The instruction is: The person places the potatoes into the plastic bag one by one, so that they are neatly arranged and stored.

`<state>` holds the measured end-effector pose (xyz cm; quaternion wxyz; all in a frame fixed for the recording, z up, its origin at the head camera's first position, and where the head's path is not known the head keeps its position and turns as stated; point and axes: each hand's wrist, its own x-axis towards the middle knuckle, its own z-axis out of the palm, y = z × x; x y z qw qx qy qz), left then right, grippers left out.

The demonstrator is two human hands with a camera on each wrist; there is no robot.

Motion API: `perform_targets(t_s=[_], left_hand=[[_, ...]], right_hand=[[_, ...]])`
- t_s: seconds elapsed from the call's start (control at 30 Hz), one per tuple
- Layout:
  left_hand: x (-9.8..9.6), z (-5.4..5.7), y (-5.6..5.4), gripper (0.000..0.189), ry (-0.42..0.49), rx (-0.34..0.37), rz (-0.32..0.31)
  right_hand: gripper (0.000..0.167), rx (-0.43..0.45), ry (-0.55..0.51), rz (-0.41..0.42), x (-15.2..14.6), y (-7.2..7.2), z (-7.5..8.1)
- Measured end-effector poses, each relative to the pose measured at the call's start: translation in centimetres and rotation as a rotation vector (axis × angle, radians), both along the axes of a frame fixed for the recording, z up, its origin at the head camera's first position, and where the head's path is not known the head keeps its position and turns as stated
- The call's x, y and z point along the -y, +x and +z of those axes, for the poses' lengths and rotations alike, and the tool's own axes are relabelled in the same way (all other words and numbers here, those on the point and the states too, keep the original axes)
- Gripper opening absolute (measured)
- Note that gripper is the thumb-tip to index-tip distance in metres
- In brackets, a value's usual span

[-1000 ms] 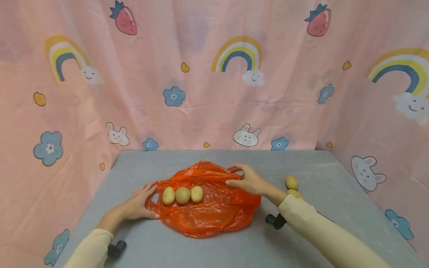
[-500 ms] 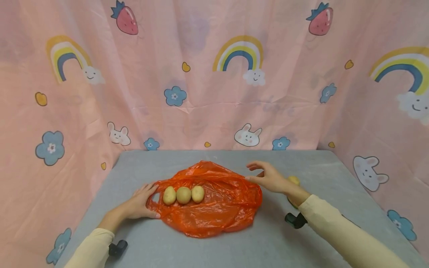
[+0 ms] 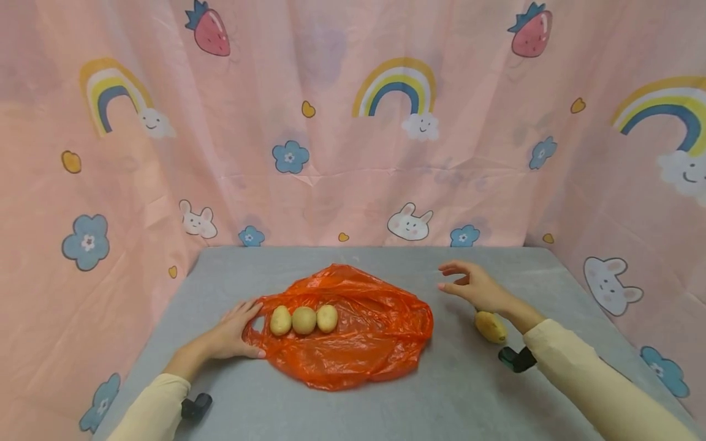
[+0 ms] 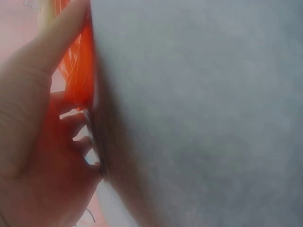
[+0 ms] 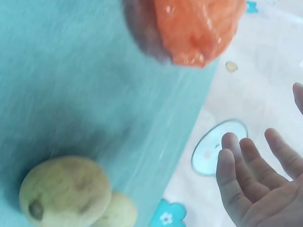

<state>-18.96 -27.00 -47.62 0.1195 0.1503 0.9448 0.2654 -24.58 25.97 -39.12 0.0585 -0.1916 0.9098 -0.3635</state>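
Observation:
An orange plastic bag [image 3: 353, 355] lies spread on the grey table, with three potatoes [image 3: 304, 320] in a row on its left part. My left hand [image 3: 234, 334] rests at the bag's left end, fingers spread over the handle opening; the left wrist view shows orange film [image 4: 81, 71] beside the thumb. To the right of the bag, my right hand [image 3: 477, 288] is held above the table with loosely bent fingers and nothing in it. Just below it sits another potato [image 3: 490, 327]. In the right wrist view that potato [image 5: 66, 191] partly covers one more [image 5: 118, 211].
The grey table [image 3: 342, 416] reaches back to a pink curtain [image 3: 331, 202] printed with rainbows and rabbits, which also closes off both sides. A dark wrist-worn device [image 3: 195, 407] is on the left arm, and a similar device [image 3: 517, 359] is on the right.
My right hand has let go of the bag's right upper edge and moved right, off the bag toward the potatoes there. The left hand and the three potatoes stay in place.

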Motion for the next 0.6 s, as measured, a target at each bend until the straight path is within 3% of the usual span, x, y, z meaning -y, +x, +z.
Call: perform_targets(t_s=[0.6], left_hand=[[-0.1, 0.0, 0.1, 0.114, 0.028, -0.014, -0.006]], right_hand=[[0.059, 0.043, 0.056, -0.062, -5.1, -0.7, -0.7]])
